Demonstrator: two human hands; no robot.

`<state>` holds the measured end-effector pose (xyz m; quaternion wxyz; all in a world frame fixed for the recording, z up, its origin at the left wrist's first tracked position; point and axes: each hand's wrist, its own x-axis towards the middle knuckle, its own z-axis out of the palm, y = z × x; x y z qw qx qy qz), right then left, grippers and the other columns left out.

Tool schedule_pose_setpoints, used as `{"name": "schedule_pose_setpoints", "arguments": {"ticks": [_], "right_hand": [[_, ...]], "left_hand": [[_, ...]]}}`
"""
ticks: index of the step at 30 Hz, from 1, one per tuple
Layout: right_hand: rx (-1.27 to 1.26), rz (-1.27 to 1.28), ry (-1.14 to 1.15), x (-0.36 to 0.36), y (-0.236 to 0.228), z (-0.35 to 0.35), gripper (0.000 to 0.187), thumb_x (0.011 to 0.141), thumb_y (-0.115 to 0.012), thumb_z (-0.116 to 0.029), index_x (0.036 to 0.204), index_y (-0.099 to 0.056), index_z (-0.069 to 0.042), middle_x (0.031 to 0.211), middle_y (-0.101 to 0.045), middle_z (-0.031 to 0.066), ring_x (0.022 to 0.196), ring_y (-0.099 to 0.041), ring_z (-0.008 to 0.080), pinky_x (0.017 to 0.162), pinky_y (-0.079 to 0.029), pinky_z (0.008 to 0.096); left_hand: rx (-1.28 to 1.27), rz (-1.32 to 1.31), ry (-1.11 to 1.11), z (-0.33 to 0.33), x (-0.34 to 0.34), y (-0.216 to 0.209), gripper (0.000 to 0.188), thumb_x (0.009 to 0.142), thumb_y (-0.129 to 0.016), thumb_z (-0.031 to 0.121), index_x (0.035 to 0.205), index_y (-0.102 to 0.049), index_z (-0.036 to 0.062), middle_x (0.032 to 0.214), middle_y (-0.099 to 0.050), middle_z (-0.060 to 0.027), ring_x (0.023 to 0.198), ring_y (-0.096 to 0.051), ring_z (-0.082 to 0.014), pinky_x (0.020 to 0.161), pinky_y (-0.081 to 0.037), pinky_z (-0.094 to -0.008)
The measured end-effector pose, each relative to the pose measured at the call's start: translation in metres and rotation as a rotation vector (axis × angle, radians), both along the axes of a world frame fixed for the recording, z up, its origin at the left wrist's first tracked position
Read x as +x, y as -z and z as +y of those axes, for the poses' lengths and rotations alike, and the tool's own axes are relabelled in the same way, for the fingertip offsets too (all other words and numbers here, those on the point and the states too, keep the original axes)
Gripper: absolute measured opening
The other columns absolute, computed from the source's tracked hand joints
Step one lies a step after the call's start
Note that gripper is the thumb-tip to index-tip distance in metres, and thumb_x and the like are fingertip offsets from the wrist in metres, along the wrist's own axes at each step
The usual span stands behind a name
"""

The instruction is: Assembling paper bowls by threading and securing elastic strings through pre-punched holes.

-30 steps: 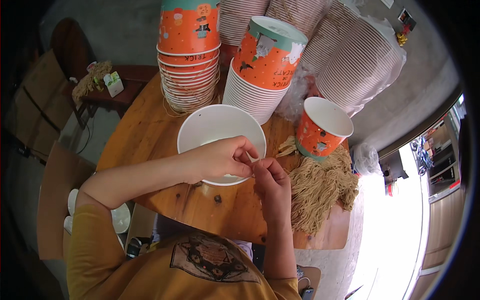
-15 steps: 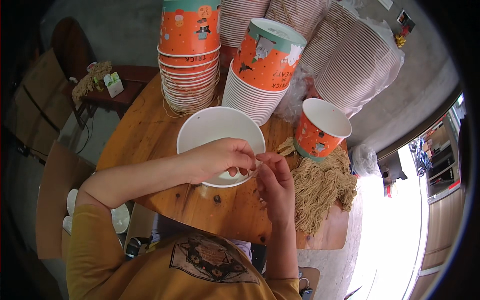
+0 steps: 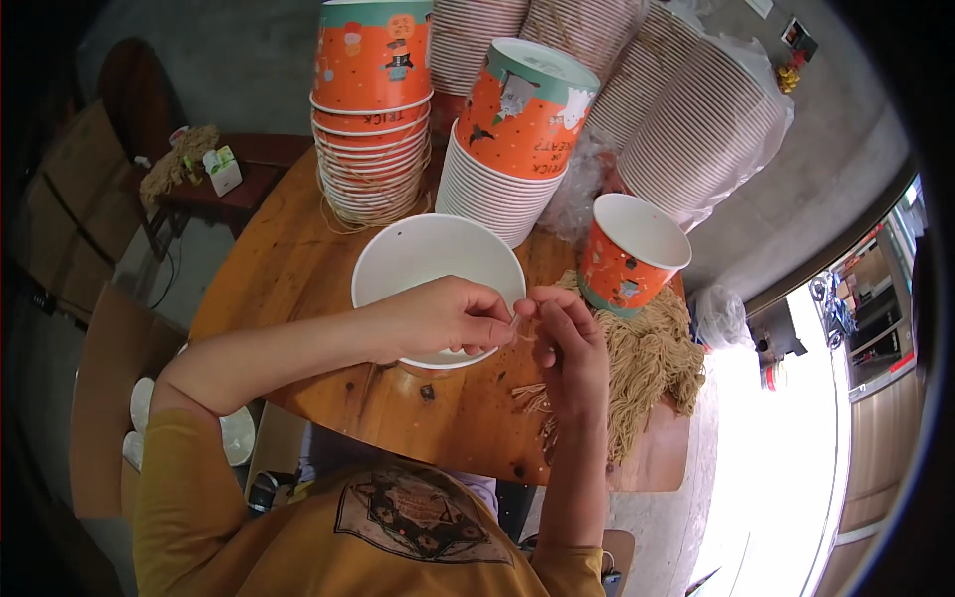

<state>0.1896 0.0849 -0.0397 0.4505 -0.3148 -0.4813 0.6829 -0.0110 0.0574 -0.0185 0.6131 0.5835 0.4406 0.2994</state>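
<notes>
A white-lined paper bucket (image 3: pixel 438 239) rests on the wooden table in front of me, its open mouth facing up toward me. My left hand (image 3: pixel 448 318) reaches across its near rim, fingers bent and pinched at the bucket's right side. Right beside it is my right hand (image 3: pixel 569 333), with thumb and forefinger pressed together. A thin pale cord (image 3: pixel 519 330) shows between the fingertips of both hands; most of it is hidden. Close to my right wrist lies a heap of tan cords (image 3: pixel 647 373).
An orange paper bucket (image 3: pixel 634 254) stands upright on the cords. Behind are a bucket stack with cords (image 3: pixel 371 149), another inverted stack (image 3: pixel 512 149), and plastic-wrapped stacks (image 3: pixel 701 129). A side table (image 3: pixel 269 147) at far left holds more cords and a small box.
My right hand has moved slightly right and up, its fingertips still beside my left hand's. The thin cord now shows between them. The view has shifted slightly.
</notes>
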Motion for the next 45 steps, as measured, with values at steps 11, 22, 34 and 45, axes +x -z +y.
{"name": "schedule_pose_setpoints", "arguments": {"ticks": [11, 22, 34, 45], "right_hand": [[0.685, -0.657, 0.380, -0.005, 0.009, -0.042, 0.011, 0.084, -0.070, -0.003, 0.091, -0.062, -0.003, 0.077, -0.054, 0.0053, 0.057, -0.051, 0.0122, 0.053, -0.043, 0.0234], [0.728, -0.617, 0.329, -0.017, 0.014, -0.054, 0.010, 0.089, -0.067, -0.007, 0.097, -0.063, -0.003, 0.076, -0.058, 0.0043, 0.059, -0.055, 0.0100, 0.054, -0.045, 0.0226], [0.655, -0.420, 0.440, -0.010, 0.023, -0.039, 0.007, 0.093, -0.060, -0.008, 0.097, -0.062, -0.003, 0.076, -0.059, 0.0024, 0.059, -0.050, 0.0064, 0.050, -0.041, 0.0246], [0.653, -0.646, 0.353, -0.020, 0.011, -0.043, 0.012, 0.081, -0.071, -0.005, 0.085, -0.060, -0.003, 0.073, -0.053, 0.0064, 0.055, -0.049, 0.0144, 0.051, -0.041, 0.0292]], "left_hand": [[-0.031, 0.014, 0.002, 0.002, 0.003, -0.001, 0.018, 0.094, -0.062, 0.023, 0.097, -0.065, 0.0050, 0.084, -0.060, 0.0038, 0.075, -0.051, -0.0042, 0.067, -0.043, -0.0206], [-0.362, -0.225, -0.040, 0.001, 0.001, -0.006, 0.019, 0.093, -0.058, 0.007, 0.112, -0.059, 0.0014, 0.102, -0.062, -0.0031, 0.086, -0.059, -0.0084, 0.072, -0.049, -0.0223], [0.169, 0.010, -0.020, -0.005, 0.003, -0.001, 0.028, 0.088, -0.057, -0.003, 0.115, -0.049, 0.0024, 0.097, -0.057, -0.0027, 0.089, -0.055, -0.0100, 0.082, -0.046, -0.0251], [0.310, 0.214, 0.032, -0.010, -0.002, -0.006, 0.025, 0.085, -0.059, 0.002, 0.110, -0.054, 0.0007, 0.103, -0.056, -0.0080, 0.093, -0.056, -0.0134, 0.080, -0.048, -0.0274]]}}
